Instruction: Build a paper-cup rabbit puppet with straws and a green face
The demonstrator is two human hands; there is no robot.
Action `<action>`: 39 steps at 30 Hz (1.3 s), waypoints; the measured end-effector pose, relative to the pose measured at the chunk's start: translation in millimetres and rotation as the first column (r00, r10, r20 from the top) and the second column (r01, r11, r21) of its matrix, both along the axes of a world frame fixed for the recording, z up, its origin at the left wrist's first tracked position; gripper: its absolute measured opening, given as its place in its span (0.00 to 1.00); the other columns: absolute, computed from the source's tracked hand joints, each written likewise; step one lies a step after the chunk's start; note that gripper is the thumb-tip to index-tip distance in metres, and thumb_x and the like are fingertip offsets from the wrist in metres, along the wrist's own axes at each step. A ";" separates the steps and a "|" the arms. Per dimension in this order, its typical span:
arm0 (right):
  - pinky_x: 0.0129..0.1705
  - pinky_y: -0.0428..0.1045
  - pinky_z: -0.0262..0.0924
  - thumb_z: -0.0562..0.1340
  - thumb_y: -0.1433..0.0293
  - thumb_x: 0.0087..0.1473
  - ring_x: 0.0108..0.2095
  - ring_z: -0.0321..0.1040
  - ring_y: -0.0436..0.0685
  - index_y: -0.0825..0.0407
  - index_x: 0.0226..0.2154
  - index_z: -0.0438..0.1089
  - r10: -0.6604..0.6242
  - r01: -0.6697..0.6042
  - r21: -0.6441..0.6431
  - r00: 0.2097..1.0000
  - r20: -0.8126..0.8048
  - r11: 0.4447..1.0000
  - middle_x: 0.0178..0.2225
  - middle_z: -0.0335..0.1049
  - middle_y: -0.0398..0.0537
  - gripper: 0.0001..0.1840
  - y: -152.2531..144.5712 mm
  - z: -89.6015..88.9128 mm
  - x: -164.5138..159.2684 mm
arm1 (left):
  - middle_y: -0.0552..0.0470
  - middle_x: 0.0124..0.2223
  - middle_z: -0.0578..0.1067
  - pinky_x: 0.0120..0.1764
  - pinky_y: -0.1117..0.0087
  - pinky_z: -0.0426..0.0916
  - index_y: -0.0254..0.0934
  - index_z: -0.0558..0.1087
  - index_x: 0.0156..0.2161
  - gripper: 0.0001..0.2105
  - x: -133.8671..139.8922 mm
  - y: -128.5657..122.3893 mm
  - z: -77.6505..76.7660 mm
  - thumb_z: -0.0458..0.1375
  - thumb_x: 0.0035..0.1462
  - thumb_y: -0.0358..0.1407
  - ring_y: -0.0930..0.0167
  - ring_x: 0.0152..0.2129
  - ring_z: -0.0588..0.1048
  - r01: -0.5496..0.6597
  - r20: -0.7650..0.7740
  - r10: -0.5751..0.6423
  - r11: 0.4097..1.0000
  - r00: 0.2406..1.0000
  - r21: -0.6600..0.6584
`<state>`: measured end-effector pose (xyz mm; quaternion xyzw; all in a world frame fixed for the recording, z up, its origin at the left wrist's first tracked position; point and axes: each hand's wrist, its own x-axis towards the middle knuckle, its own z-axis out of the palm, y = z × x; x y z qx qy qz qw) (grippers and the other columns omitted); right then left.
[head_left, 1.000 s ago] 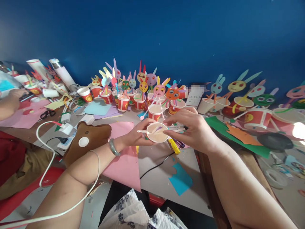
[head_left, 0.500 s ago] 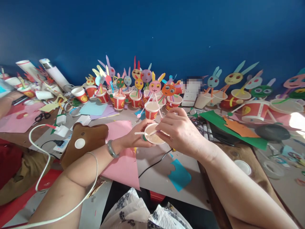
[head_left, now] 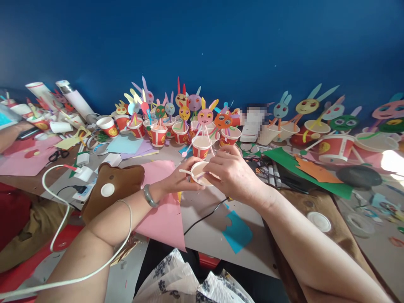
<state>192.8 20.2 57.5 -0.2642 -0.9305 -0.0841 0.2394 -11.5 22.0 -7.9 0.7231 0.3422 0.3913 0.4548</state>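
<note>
My left hand (head_left: 183, 173) is wrapped round the left side of a small paper cup (head_left: 198, 169), which is tilted so that its pale inside faces me. A narrow white strip (head_left: 186, 171) pokes out over the cup's left rim. At the cup's right rim, my right hand (head_left: 227, 173) has its fingers pinched together, partly inside the mouth. Those fingers hide what they hold. Just behind stands a red and white paper cup (head_left: 201, 148) bearing a pink paper rabbit face (head_left: 207, 115) on strip legs.
Several paper cups with rabbit faces line the blue wall (head_left: 202, 42). Pink paper (head_left: 160, 210) lies under my left forearm, beside a brown bear-shaped piece (head_left: 121, 181). A white cable (head_left: 126, 240) crosses that arm. Blue paper (head_left: 236, 231), green paper (head_left: 315, 172) and scissors (head_left: 58, 155) lie about.
The held cup and its white strip have tilted slightly, and my right fingers have shifted a little at the rim. The whole view has moved slightly.
</note>
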 end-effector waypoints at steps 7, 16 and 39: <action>0.52 0.61 0.58 0.62 0.64 0.60 0.40 0.72 0.63 0.45 0.45 0.75 -0.164 0.146 -0.073 0.890 -0.425 0.987 0.38 0.79 0.49 0.11 0.1 10.4 5.3 | 0.47 0.41 0.78 0.42 0.65 0.69 0.34 0.75 0.46 0.24 1.1 2.9 7.0 0.71 0.47 0.46 0.65 0.38 0.75 0.032 0.249 0.055 0.943 0.967 -0.332; 0.50 0.60 0.61 0.62 0.65 0.59 0.40 0.74 0.63 0.45 0.38 0.75 -0.253 0.220 -0.127 0.793 -0.554 0.967 0.37 0.80 0.47 0.06 1.0 10.6 8.2 | 0.46 0.39 0.79 0.42 0.64 0.69 0.34 0.76 0.41 0.23 2.7 4.1 6.8 0.73 0.43 0.47 0.67 0.36 0.75 0.047 0.269 0.058 0.929 0.961 -0.368; 0.51 0.58 0.56 0.62 0.67 0.59 0.32 0.73 0.57 0.49 0.33 0.78 -0.137 0.091 -0.231 0.971 -0.194 0.969 0.30 0.80 0.47 0.08 18.9 -17.3 -0.3 | 0.47 0.49 0.73 0.47 0.63 0.69 0.38 0.69 0.53 0.31 2.6 -1.5 -1.6 0.73 0.44 0.42 0.63 0.45 0.74 0.048 -0.030 -0.055 0.978 0.998 -0.204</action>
